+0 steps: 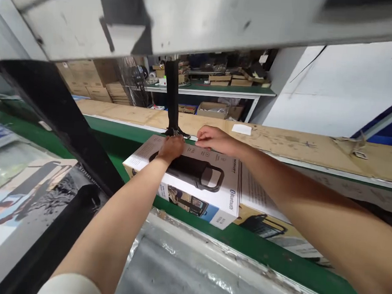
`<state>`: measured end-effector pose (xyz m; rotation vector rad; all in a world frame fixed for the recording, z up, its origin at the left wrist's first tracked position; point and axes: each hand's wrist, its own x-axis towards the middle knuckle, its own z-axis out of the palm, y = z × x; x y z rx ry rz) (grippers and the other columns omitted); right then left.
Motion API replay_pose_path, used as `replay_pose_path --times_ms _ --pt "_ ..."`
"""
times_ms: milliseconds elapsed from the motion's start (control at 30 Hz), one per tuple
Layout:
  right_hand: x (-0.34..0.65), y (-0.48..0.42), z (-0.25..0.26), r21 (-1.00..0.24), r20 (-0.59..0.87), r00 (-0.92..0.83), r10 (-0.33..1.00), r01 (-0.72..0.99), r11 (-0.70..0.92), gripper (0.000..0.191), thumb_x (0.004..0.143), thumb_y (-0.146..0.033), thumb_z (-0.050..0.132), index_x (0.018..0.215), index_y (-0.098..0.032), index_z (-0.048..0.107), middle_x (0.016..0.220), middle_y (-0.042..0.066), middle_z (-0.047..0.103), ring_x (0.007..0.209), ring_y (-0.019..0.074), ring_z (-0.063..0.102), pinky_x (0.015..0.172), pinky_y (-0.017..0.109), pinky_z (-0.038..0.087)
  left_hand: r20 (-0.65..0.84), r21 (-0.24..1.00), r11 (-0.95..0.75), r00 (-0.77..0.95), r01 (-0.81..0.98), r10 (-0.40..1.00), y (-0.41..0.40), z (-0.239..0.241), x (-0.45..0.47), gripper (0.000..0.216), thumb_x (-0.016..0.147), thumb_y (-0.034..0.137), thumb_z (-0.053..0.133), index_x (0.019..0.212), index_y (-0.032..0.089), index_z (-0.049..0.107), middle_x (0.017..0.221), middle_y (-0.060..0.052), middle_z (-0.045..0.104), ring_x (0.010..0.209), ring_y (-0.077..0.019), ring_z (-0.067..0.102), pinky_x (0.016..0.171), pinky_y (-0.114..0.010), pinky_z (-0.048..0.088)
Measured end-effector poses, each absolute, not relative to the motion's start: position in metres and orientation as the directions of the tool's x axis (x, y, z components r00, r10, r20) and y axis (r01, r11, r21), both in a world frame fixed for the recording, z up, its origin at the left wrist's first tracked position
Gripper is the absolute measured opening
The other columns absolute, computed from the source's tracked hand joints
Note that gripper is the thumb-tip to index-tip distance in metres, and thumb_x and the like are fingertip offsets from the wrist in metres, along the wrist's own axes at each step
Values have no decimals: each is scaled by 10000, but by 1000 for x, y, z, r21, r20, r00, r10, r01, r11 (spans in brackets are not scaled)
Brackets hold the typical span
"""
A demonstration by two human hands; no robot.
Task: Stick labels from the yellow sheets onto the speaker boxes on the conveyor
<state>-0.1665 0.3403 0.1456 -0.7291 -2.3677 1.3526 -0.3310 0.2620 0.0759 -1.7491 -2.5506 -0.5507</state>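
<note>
A printed Bluetooth speaker box [182, 195], white with a picture of a black speaker and handle, lies on the green belt. My left hand [172, 147] rests at the far edge of its top, fingers curled down and partly hidden; what they grip does not show. Just to the right, over the same far edge, is my right hand [215, 139], its thumb and fingers drawn together in a pinch. Anything between those fingertips is too small to make out. A second printed box [261, 223] sits end to end with the first, partly beneath my right forearm.
A pale metal beam [225, 19] crosses overhead, and a black post [59, 124] slants down at left. Another printed box [27, 207] lies at lower left. Beyond the belt [191, 218] runs a cardboard-covered ledge [283, 142]. Shelves with cardboard boxes [221, 79] stand farther back.
</note>
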Motion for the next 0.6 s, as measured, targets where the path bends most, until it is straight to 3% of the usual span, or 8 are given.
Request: replay_pose_path --times_ms 300,467,600 --pt "-211 355 130 -828 -2 -824 567 319 461 262 773 -154 790 844 -216 546 722 -27 631 652 127 566 545 223 413 213 334 328 -410 883 887 261 75 -342 372 1037 150 369 1142 188 724 1167 -117 765 1181 -244 677 1151 -380 396" --pt "-229 360 117 -714 7 -779 627 435 548 244 752 -127 776 827 -214 561 668 -42 593 605 134 543 540 234 400 225 358 322 -415 877 881 259 74 -344 353 1030 148 390 1110 185 732 1128 -112 768 1156 -241 683 1153 -366 392" --pt "-233 363 109 -605 94 -734 673 495 624 190 793 -155 737 930 -212 619 758 -15 643 714 178 610 655 279 485 232 368 318 -418 874 878 258 74 -347 358 1021 143 394 1118 190 735 1115 -108 771 1159 -242 684 1168 -374 381"
